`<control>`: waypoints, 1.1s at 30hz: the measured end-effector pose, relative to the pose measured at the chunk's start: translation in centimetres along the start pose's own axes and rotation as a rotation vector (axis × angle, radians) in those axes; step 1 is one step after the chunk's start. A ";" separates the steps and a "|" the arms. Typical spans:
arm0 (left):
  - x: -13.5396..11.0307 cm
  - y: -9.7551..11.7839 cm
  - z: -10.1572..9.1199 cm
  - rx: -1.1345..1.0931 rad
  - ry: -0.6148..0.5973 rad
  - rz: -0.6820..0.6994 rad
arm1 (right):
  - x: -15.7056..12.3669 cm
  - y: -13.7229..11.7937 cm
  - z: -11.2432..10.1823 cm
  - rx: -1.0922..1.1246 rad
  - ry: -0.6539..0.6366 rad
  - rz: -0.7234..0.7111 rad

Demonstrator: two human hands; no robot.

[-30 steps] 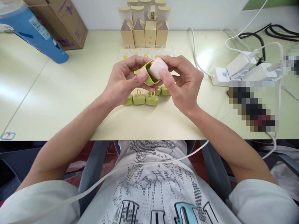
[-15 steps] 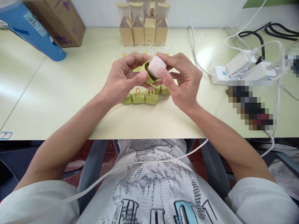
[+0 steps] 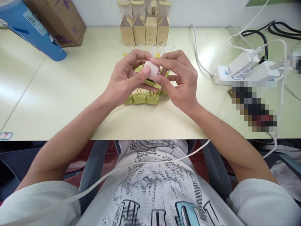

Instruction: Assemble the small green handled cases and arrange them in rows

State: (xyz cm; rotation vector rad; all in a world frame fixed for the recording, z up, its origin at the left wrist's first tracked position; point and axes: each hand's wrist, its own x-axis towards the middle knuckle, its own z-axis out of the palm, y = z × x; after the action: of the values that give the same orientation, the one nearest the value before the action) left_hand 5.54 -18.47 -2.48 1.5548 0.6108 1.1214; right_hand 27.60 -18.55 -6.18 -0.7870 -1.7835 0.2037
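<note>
Both hands meet above the middle of the pale yellow table (image 3: pixel 70 103). My left hand (image 3: pixel 125 80) is curled around a green soft cover (image 3: pixel 150 82), thumb pressing on a small white rounded case (image 3: pixel 151 68). My right hand (image 3: pixel 178 81) pinches the same white case and cover from the right, and the case sits partly inside the cover. Under the hands, a row of finished green covers (image 3: pixel 145 98) with small loops lies on the table.
Several open tan cartons (image 3: pixel 144 26) stand at the back, with clear plastic trays (image 3: pixel 150 49) in front. A blue cylinder (image 3: pixel 33 31) and a brown box (image 3: pixel 58 20) are back left. White power strip, chargers and cables (image 3: pixel 242 67) lie on the right.
The white case has gone deeper into the green cover. Both hands have closed tighter round it and dropped slightly toward the table.
</note>
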 end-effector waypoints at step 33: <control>-0.4 -0.4 1.4 0.123 0.129 0.112 | -1.4 -0.8 1.2 -0.160 0.101 0.015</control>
State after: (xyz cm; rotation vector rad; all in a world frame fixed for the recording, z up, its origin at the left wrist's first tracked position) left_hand 6.65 -19.30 -3.01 1.6472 0.6975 1.2964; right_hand 26.46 -19.69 -7.30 -0.9089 -1.7138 0.0309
